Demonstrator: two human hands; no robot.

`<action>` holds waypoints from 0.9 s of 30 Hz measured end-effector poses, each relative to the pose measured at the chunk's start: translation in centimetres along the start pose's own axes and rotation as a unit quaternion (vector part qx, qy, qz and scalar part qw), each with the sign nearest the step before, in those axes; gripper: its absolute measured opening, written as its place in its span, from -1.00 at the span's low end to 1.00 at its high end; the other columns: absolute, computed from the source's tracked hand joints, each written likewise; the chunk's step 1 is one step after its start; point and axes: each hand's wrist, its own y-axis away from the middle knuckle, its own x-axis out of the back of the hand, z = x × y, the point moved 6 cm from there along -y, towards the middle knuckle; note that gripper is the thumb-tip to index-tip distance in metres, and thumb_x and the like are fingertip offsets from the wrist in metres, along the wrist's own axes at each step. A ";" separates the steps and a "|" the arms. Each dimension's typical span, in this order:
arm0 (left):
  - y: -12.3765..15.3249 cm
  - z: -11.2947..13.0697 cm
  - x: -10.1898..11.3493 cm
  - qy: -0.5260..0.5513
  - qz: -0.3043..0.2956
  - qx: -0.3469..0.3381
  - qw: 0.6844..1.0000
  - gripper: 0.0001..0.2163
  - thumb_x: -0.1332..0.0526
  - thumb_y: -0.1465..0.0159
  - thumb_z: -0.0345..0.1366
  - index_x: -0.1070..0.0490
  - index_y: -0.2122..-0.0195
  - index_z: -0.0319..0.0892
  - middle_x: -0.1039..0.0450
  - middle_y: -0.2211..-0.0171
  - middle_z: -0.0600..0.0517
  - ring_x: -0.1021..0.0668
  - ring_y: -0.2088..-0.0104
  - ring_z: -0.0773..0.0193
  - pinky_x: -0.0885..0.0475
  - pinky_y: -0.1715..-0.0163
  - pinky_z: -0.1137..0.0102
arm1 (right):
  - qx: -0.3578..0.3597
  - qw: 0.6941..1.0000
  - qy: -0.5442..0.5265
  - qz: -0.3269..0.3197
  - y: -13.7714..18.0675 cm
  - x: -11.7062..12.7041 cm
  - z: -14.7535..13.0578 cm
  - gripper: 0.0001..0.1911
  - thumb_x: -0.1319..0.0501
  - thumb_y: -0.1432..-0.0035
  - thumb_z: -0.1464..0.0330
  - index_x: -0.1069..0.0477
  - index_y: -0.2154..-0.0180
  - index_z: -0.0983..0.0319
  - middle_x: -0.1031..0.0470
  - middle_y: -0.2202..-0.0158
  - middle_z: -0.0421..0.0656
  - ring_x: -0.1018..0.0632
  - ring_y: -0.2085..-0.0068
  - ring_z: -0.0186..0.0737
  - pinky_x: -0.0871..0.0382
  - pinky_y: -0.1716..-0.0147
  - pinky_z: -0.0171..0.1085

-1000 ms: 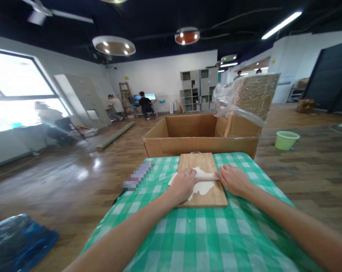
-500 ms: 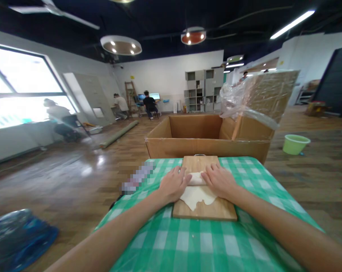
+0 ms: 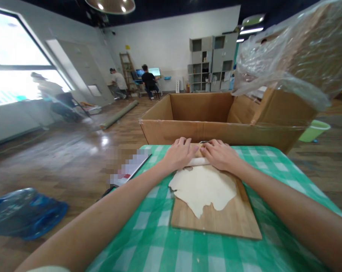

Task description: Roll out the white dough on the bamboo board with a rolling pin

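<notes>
A flat, pale sheet of dough (image 3: pixel 202 188) lies on a wooden cutting board (image 3: pixel 216 220) on the green-checked tablecloth (image 3: pixel 171 245). At the board's far end a light rolling pin (image 3: pixel 198 161) rests across the dough's edge. My left hand (image 3: pixel 179 153) and my right hand (image 3: pixel 219 154) press down on the pin side by side, fingers stretched forward over it, palms flat.
A large open cardboard box (image 3: pixel 205 117) stands right behind the table, with a plastic-wrapped flap (image 3: pixel 290 56) raised at right. A blurred object (image 3: pixel 128 168) lies at the table's left edge. A blue plastic bag (image 3: pixel 20 213) and a green tub (image 3: pixel 314 130) sit on the floor. People sit at desks far back.
Both hands pushed the rolling pin away from me to the board's far end, uncovering the flattened dough. The camera has leaned forward and down.
</notes>
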 end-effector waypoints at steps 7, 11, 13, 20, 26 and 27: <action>0.1 0.6 -0.1 -0.057 -0.016 -0.060 0.996 -0.61 0.09 -0.55 -0.23 -0.30 -0.31 -0.13 -0.32 -0.24 -0.27 -0.37 -0.21 -0.11 -0.34 -0.19 -0.02 | 0.006 1.000 0.000 0.015 0.3 -0.1 -0.3 -0.35 0.24 -0.53 0.00 -0.48 -0.15 0.18 -0.52 -0.16 0.06 -0.47 -0.24 0.10 -0.27 -0.23 0.05; 2.2 2.1 0.6 -0.032 -0.019 -0.049 0.998 -0.58 0.14 -0.56 -0.14 -0.35 -0.26 -0.10 -0.36 -0.21 -0.23 -0.39 -0.20 -0.10 -0.38 -0.15 0.01 | 0.025 0.999 0.010 0.023 2.4 0.4 -1.3 -0.33 0.26 -0.54 0.02 -0.47 -0.15 0.21 -0.49 -0.25 0.07 -0.40 -0.32 0.11 -0.20 -0.29 0.07; 3.1 2.8 0.9 -0.012 -0.016 -0.035 0.999 -0.56 0.17 -0.57 -0.08 -0.40 -0.20 -0.09 -0.38 -0.21 -0.19 -0.41 -0.20 -0.09 -0.38 -0.16 0.02 | 0.023 0.999 0.005 0.022 3.8 0.7 -1.7 -0.31 0.27 -0.54 0.01 -0.41 -0.23 0.25 -0.45 -0.30 0.10 -0.41 -0.33 0.11 -0.24 -0.28 0.05; 5.8 4.4 1.9 0.068 -0.009 0.021 0.997 -0.40 0.25 -0.54 0.11 -0.35 -0.24 -0.18 -0.41 -0.24 -0.20 -0.51 -0.20 -0.03 -0.44 -0.11 0.11 | 0.037 0.999 -0.001 0.026 9.9 1.4 -4.0 -0.17 0.24 -0.50 -0.03 -0.18 -0.40 0.49 -0.24 -0.44 0.23 -0.26 -0.45 0.14 -0.16 -0.38 0.03; 10.9 7.1 3.0 0.071 0.021 -0.022 0.997 -0.28 0.14 -0.50 0.19 -0.16 -0.42 -0.31 -0.23 -0.43 -0.28 -0.27 -0.44 -0.07 -0.06 -0.44 0.05 | 0.066 0.996 -0.010 0.059 16.1 2.4 -6.9 -0.07 0.17 -0.46 -0.10 -0.05 -0.47 0.53 -0.06 -0.50 0.24 -0.11 -0.51 0.15 0.00 -0.47 0.09; 11.7 7.4 3.1 0.072 0.016 -0.024 0.997 -0.26 0.13 -0.49 0.21 -0.12 -0.45 -0.31 -0.18 -0.45 -0.28 -0.22 -0.47 -0.07 -0.03 -0.46 0.05 | 0.070 0.995 -0.017 0.062 16.9 2.6 -7.3 -0.07 0.16 -0.45 -0.11 -0.03 -0.48 0.51 -0.04 -0.51 0.22 -0.10 -0.52 0.14 0.00 -0.47 0.09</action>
